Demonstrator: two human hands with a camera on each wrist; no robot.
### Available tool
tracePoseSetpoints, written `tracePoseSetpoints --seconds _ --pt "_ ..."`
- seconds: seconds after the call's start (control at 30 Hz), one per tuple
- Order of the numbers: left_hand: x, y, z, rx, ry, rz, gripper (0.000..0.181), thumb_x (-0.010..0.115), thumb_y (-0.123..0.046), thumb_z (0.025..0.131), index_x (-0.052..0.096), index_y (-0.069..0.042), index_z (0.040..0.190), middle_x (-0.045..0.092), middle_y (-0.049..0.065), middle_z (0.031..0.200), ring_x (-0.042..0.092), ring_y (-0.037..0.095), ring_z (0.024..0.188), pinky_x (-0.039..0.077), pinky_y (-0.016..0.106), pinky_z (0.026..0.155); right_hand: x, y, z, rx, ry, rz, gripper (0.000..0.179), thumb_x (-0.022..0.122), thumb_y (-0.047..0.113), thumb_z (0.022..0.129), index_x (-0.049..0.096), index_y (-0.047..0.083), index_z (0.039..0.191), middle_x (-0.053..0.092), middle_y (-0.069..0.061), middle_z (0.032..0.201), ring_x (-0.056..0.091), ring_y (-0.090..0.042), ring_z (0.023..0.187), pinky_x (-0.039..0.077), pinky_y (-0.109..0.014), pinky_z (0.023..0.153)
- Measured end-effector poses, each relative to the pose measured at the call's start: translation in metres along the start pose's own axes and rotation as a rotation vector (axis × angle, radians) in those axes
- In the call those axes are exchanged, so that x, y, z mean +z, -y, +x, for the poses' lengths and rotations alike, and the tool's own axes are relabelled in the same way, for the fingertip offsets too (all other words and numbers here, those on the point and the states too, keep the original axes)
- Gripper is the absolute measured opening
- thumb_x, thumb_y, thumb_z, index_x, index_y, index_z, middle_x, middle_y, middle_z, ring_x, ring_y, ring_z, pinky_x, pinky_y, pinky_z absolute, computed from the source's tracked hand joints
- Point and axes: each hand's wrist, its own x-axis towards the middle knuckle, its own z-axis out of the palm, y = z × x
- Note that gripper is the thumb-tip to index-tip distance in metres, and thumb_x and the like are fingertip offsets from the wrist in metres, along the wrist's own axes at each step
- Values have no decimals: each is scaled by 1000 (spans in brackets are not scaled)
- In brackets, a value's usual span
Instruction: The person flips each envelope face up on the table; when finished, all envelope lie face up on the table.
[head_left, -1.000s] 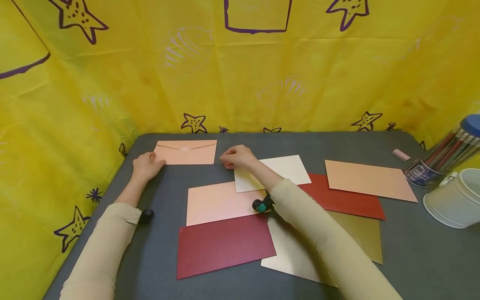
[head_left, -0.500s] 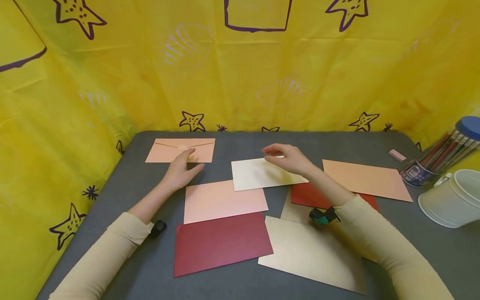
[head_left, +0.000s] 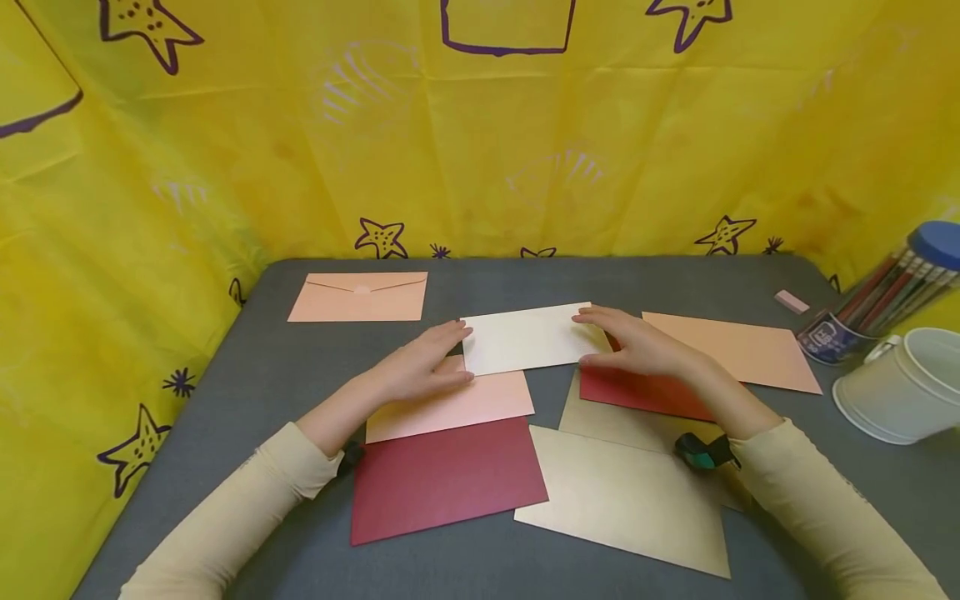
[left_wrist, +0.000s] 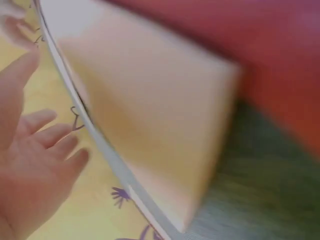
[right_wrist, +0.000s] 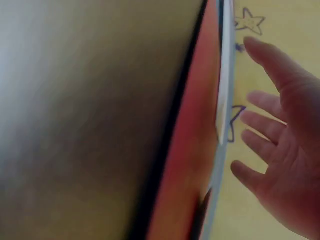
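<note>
Head view: a white card (head_left: 528, 340) lies between both hands in the middle of a dark gray table (head_left: 300, 533), its lower left part over the top edge of a pale pink sheet (head_left: 480, 404). The left hand (head_left: 420, 367) is at the card's left end, the right hand (head_left: 641, 343) at its right end, each with fingers extended and thumb spread away from them. Both wrist views show fingers slightly apart; they are blurred, so whether any fingertip actually touches the card I cannot tell. Below the pale pink sheet lies a dark red one (head_left: 450, 479), with a pale gold sheet (head_left: 630, 500) beside it. Under the right hand is a bright red sheet (head_left: 637, 393); farther right are a peach sheet (head_left: 742, 350) and a white pail (head_left: 888, 396).
</note>
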Motion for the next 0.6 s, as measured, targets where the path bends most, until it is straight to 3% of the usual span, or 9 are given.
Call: tracePoseSetpoints --seconds 0.2,0.4,0.6 --pt "0 -5 11 -13 139 68 82 61 -48 93 26 -4 154 21 16 159 17 29 147 20 45 116 1 -11 -3 34 84 4 84 73 35 88 31 1 151 23 -22 157 15 -41 145 18 -60 112" --pt "1 -3 20 -46 156 92 90 61 -53 91 20 -4 155 13 15 161 10 28 148 16 44 117 1 -17 -4 66 106 22 89 72 39 88 24 3 154 15 -19 160 9 -38 147 15 -59 113" --pt "3 0 22 -90 175 99 95 59 -59 90 17 -6 156 11 12 162 8 26 149 16 43 117 3 -20 -5 84 111 39 90 70 43 88 24 4 154 17 -19 160 11 -38 147 16 -58 113"
